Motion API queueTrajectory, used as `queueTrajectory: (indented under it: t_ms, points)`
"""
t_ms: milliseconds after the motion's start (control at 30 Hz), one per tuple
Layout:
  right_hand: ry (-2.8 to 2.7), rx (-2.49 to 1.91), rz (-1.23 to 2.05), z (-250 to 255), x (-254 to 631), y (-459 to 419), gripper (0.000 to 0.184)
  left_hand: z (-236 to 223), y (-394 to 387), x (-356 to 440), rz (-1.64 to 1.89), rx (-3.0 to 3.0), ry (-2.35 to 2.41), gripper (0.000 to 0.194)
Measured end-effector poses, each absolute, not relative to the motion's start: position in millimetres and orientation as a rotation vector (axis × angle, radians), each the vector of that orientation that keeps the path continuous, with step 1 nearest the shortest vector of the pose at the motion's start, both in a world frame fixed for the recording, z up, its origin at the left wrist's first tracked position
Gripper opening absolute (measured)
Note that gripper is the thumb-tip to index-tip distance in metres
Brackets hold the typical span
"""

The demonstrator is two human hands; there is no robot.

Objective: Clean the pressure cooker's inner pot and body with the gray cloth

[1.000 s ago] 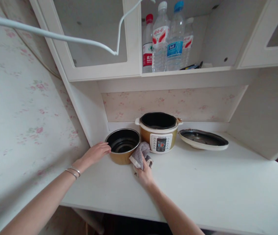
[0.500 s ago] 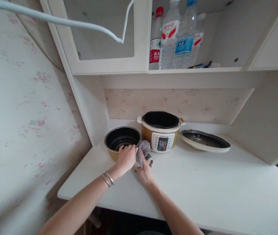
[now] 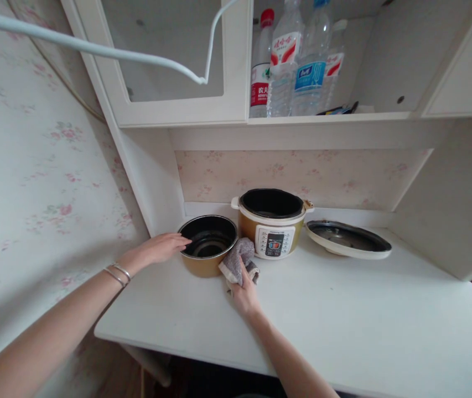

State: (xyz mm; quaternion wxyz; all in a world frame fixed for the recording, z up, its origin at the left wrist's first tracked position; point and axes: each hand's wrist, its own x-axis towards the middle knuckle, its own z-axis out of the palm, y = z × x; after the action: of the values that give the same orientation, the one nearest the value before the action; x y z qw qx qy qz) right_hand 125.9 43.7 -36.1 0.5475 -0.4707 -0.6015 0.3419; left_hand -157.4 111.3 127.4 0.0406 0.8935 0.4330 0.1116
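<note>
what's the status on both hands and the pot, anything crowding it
Left hand open at left rim of pot, contact unclear. Right hand gripping grey cloth at pot's right side. Cooker close by, crowding that side.

Grey cloth covers the lower right side of your pot, toward the left end of the desk, and hides part of your right grip. The cooker panel is too small for you to read. Your view cuts off the desk's right end and the blue-capped bottle at its top.
</note>
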Motion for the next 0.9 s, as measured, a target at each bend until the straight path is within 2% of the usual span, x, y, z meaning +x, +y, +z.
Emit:
queueTrajectory:
  t_ms: [100,267,467,667,800,900]
  points:
    - [-1.422,-1.121,0.818,-33.9,126.0,42.6,0.073,125.4,111.0,-176.1,0.208,2.758,1.355,0.029]
    - [-1.466,-1.141,0.813,-29.5,125.5,38.9,0.076,124.3,95.6,-160.7,0.245,2.892,1.304,0.030]
    - [-1.600,-1.072,0.735,-33.6,122.2,38.2,0.082,97.9,72.1,-99.3,0.602,2.785,1.472,0.032]
    - [-1.639,-1.071,0.729,-33.6,121.1,37.7,0.081,71.0,61.7,-19.9,0.931,2.550,1.811,0.037]
    - [-1.555,-1.123,0.797,-32.9,123.2,38.8,0.078,81.9,58.4,-4.0,1.033,2.324,1.587,0.038]
    - [-1.551,-1.103,0.829,-33.1,124.3,39.6,0.076,100.3,61.7,-26.6,1.020,2.355,1.360,0.035]
